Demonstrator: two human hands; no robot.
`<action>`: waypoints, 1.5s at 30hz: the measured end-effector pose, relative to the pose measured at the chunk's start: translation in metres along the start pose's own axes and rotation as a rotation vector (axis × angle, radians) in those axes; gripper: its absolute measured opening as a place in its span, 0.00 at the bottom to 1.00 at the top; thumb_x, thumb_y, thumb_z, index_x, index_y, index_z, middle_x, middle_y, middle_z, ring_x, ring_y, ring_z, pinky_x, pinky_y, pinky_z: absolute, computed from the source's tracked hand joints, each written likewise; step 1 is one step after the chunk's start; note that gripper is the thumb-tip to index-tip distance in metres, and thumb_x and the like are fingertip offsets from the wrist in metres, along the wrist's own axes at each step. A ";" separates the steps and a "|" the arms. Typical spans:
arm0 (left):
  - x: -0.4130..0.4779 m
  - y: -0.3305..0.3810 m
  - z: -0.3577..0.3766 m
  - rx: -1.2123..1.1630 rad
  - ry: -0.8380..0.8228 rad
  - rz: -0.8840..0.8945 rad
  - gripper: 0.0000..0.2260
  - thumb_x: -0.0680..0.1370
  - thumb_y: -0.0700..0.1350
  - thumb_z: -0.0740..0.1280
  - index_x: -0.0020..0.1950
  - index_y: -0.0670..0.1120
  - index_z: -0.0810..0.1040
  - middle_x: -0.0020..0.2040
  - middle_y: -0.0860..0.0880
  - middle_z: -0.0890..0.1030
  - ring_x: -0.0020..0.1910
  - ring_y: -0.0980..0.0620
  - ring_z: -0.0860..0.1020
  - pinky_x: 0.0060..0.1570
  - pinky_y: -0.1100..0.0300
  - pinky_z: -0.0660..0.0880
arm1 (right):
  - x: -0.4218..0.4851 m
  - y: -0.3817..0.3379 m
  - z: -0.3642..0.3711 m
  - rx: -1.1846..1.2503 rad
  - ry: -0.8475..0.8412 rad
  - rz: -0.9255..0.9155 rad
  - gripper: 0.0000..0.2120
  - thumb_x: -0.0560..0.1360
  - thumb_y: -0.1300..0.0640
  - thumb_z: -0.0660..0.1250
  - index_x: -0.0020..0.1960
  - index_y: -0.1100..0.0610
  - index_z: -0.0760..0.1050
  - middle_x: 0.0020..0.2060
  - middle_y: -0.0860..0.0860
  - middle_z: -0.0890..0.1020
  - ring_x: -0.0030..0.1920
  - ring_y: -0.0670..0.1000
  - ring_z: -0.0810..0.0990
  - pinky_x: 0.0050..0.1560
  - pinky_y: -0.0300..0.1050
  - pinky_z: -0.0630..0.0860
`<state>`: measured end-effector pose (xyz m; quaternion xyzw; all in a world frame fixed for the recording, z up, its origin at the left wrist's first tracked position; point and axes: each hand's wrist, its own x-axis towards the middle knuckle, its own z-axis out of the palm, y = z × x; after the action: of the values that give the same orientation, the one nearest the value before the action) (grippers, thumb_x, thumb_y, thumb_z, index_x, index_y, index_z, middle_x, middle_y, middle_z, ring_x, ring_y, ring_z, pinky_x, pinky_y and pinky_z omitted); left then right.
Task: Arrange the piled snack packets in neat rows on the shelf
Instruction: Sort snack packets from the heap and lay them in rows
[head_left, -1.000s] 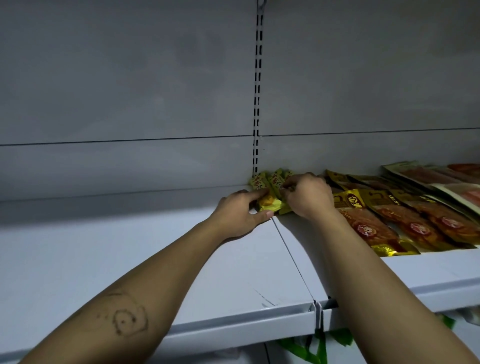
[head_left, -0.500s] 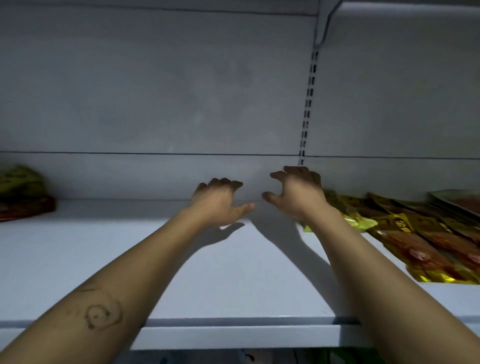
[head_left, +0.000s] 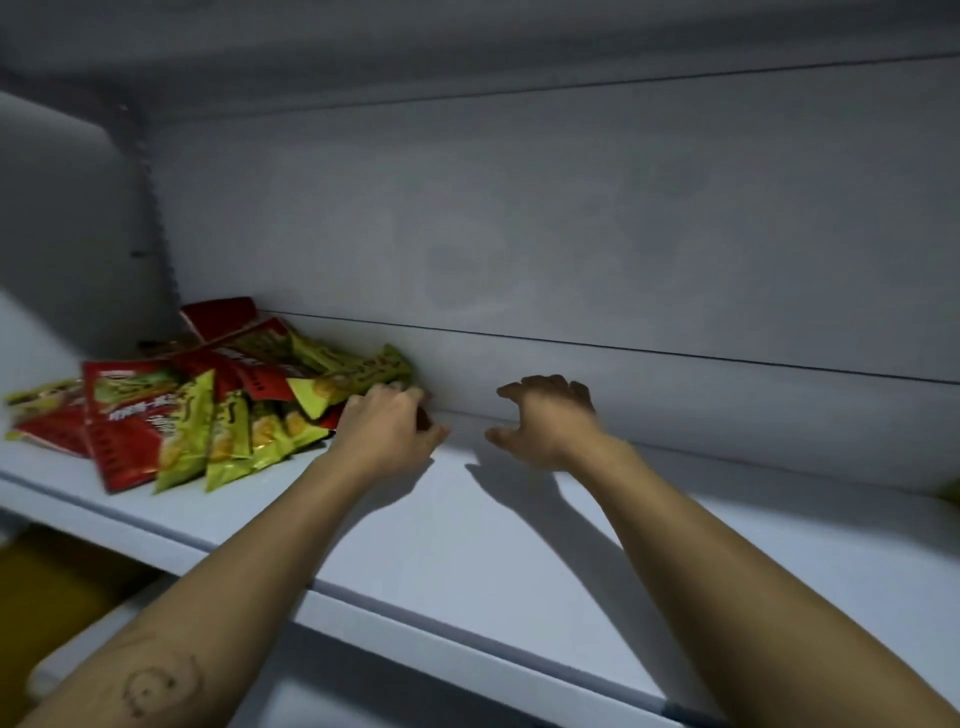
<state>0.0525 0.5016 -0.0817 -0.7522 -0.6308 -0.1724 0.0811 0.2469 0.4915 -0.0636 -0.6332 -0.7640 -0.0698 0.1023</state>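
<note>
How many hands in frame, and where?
2. Left hand at the right edge of the snack pile, grip unclear; right hand above the shelf, apart from the pile, holding nothing. Neither hidden.

White shelf (head_left: 467, 519): loose pile of snack packets (head_left: 208, 415) (red, yellow-green) at left, against back wall.

The view has swung left: the gold packet row is gone, and a loose pile of red and green snack packets (head_left: 208, 410) has appeared. The left hand (head_left: 387, 431) now reaches the pile's right edge; the right hand (head_left: 545, 421), no longer holding a packet, hovers empty
</note>
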 end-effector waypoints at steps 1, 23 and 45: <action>0.001 -0.018 -0.001 0.018 0.019 -0.026 0.25 0.79 0.62 0.62 0.70 0.50 0.72 0.66 0.45 0.76 0.67 0.43 0.70 0.63 0.50 0.67 | 0.008 -0.016 0.004 -0.001 -0.010 -0.019 0.31 0.77 0.37 0.62 0.76 0.48 0.63 0.71 0.53 0.70 0.71 0.56 0.66 0.72 0.55 0.60; 0.049 -0.094 0.024 0.055 0.216 -0.046 0.18 0.76 0.49 0.68 0.65 0.49 0.73 0.56 0.46 0.81 0.59 0.43 0.77 0.58 0.51 0.64 | 0.024 -0.076 0.050 0.403 0.095 0.066 0.30 0.79 0.41 0.62 0.78 0.45 0.58 0.72 0.50 0.71 0.71 0.52 0.70 0.70 0.51 0.66; 0.036 0.099 0.007 -0.700 -0.082 0.425 0.21 0.79 0.55 0.66 0.71 0.52 0.69 0.64 0.50 0.78 0.57 0.47 0.79 0.58 0.49 0.77 | -0.049 0.052 -0.016 0.939 0.394 0.450 0.25 0.71 0.67 0.72 0.64 0.47 0.77 0.53 0.51 0.84 0.48 0.52 0.84 0.50 0.54 0.83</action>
<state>0.1560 0.5180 -0.0655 -0.8542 -0.3673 -0.3259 -0.1711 0.3077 0.4505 -0.0609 -0.6422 -0.5254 0.1845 0.5268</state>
